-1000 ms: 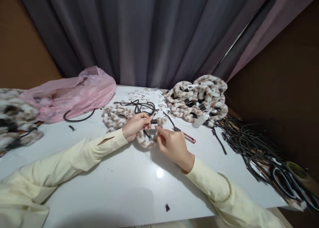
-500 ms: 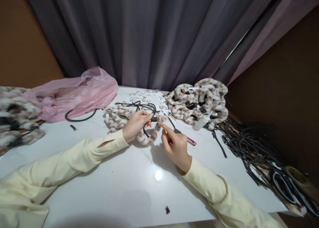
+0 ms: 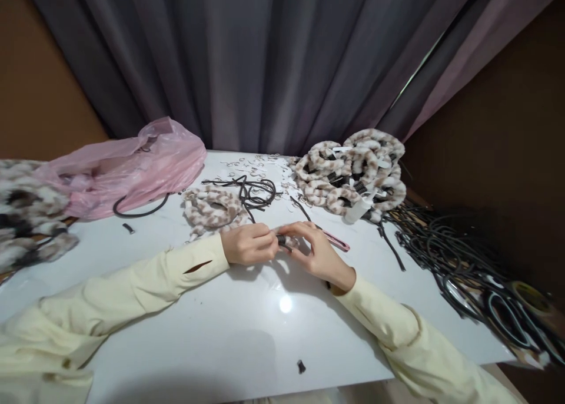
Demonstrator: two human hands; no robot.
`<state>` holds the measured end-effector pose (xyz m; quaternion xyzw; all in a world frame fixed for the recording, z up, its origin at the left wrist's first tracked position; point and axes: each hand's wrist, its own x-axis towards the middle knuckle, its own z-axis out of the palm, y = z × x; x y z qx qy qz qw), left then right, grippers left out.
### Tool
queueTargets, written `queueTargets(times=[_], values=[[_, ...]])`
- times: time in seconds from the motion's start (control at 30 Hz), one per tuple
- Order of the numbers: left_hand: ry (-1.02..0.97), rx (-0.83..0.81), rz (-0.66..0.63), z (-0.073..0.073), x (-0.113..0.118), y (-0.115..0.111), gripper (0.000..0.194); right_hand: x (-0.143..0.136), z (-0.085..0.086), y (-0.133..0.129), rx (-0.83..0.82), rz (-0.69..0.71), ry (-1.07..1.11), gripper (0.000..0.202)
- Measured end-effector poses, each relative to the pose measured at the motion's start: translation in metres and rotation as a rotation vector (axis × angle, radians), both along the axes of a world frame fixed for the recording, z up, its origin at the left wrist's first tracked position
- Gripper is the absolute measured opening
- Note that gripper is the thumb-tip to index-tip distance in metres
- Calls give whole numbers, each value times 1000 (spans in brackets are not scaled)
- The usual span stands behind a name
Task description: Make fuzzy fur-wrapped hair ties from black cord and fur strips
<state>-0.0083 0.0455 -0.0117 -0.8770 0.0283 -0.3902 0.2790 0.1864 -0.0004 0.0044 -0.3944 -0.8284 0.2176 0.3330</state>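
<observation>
Near the middle of the table my two hands meet at a furry, brown-spotted white loop [image 3: 290, 241] with a black ribbed section [image 3: 281, 239]. My left hand [image 3: 250, 243] is closed, its fingertips pinching the left end of that black section. Thumb and fingers of my right hand [image 3: 318, 252] curve around the furry part from the right, hiding much of it. A short black cord end shows between the hands. Just behind my left hand lies a coiled furry spotted piece [image 3: 214, 208], and past it some loose black cords [image 3: 258, 193].
A pink-handled tool [image 3: 338, 241] lies right of my right hand. Furry loops [image 3: 348, 171] are piled at the back right, with a small white bottle [image 3: 356, 209]. Black cords [image 3: 445, 251] line the right edge. A pink plastic bag [image 3: 128, 168] stands left; small metal rings [image 3: 251, 168] lie scattered behind.
Both hands have come nearer to me with the furry loop, away from the coiled piece. My right hand has moved from pointing at the loop to curling around it.
</observation>
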Motion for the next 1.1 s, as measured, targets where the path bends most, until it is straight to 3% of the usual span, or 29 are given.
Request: queueTargets(times=[0.17,0.4,0.6,1.1], values=[[-3,40,-28,0,2,-1,10,7,-2,-1,-6,9,43,5],[-3,22,-60,0,1,-2,5,2,-1,-9,-81,-111,47,13],[-10,9,-20,-2,1,-1,4,0,0,-12,-33,-170,1,11],[-20,-53,17,-5,-1,0,9,-1,-8,-14,284,-134,20,11]])
